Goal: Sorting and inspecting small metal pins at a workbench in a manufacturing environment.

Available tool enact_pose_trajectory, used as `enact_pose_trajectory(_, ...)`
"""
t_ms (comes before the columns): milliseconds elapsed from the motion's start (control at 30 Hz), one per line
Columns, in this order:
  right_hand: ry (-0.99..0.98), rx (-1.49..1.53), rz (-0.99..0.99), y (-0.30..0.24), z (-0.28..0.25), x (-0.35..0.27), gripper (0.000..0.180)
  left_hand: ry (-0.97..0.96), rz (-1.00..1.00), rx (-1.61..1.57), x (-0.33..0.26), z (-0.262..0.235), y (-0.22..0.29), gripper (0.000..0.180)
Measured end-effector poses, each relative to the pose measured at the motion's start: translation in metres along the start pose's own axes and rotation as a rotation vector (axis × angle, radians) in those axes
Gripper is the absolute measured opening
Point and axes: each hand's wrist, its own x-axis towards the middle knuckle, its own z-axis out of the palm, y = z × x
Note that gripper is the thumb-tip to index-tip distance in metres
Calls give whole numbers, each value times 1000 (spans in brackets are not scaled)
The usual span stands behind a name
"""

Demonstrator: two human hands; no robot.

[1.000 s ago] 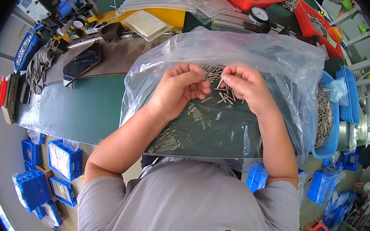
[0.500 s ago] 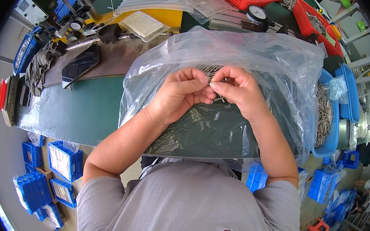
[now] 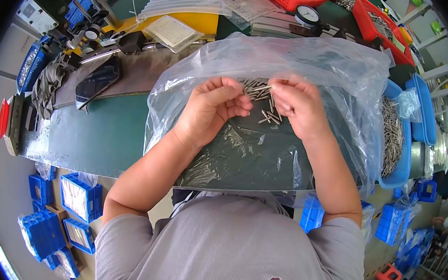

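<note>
Small metal pins (image 3: 253,83) lie in a pile on a clear plastic bag (image 3: 221,167) spread over the green table. Several loose pins (image 3: 271,117) rest nearer to me, below my right fingers. My left hand (image 3: 211,106) is left of the pile, thumb and forefinger pressed together, the other fingers loosely curled; whatever is in that pinch is hidden. On the other side my right hand (image 3: 300,104) is slightly blurred and closed, and a thin metal pin (image 3: 263,88) seems to stick out of its fingertips toward the left. A gap separates the two hands.
At the right, a blue basket (image 3: 406,157) holds many pins. Red baskets (image 3: 356,23) of metal parts stand at the back, near a dial gauge (image 3: 307,15). A dark phone (image 3: 97,82) lies at the left beside a grey cloth (image 3: 48,85). Blue crates (image 3: 79,197) stand below the table.
My hands, together at the fingertips before, have parted. The right moved slightly right and up, the left slightly left. The pins between them now show more fully.
</note>
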Motion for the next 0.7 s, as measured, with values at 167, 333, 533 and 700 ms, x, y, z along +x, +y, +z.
enact_pose_trajectory(167,-20,456,45,5,-3,5,15,49,61,-81,2,-2,5,10)
enact_pose_trajectory(333,124,-394,-54,3,6,2,11,54,63,-66,1,-1,7,11)
enact_pose_trajectory(533,141,-1497,-356,8,3,1,8,54,63,-82,2,-1,5,8)
enact_pose_trajectory(700,119,-1425,-396,11,-1,3,12,36,58,-60,2,0,4,7)
